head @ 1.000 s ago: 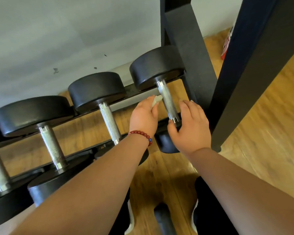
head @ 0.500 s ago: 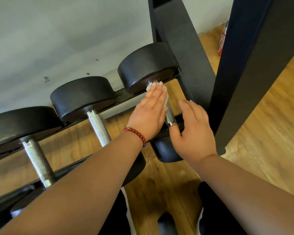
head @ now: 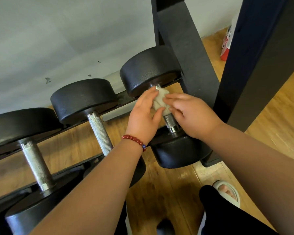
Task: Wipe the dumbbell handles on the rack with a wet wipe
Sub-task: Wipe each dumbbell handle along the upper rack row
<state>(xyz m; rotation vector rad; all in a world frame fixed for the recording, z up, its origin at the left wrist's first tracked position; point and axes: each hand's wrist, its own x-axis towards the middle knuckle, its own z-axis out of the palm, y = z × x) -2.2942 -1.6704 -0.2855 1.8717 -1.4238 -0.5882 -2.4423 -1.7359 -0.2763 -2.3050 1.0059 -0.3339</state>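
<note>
Wooden floor (head: pixel 270 119) lies under the rack (head: pixel 185 56), with a slippered foot (head: pixel 227 192) nearest. The left hand (head: pixel 143 116), wearing a beaded bracelet (head: pixel 134 141), grips the wet wipe (head: pixel 159 100) wrapped round the far half of the rightmost dumbbell handle (head: pixel 170 122). The right hand (head: pixel 192 114) pinches the wipe from that handle's right side. Beyond the handle stands a grey wall (head: pixel 58 39).

Open gap between the middle handle (head: pixel 100 133) and the rightmost handle (head: pixel 170 122), wooden floor (head: pixel 71 150) showing through the rails (head: pixel 124 99), left hand (head: pixel 143 117) and right hand (head: pixel 193 114) with the wet wipe (head: pixel 159 100) crowding that handle's far end, black rack upright (head: pixel 185 48) close on its right, wall (head: pixel 58 39) behind the dumbbell heads (head: pixel 83 97).
</note>
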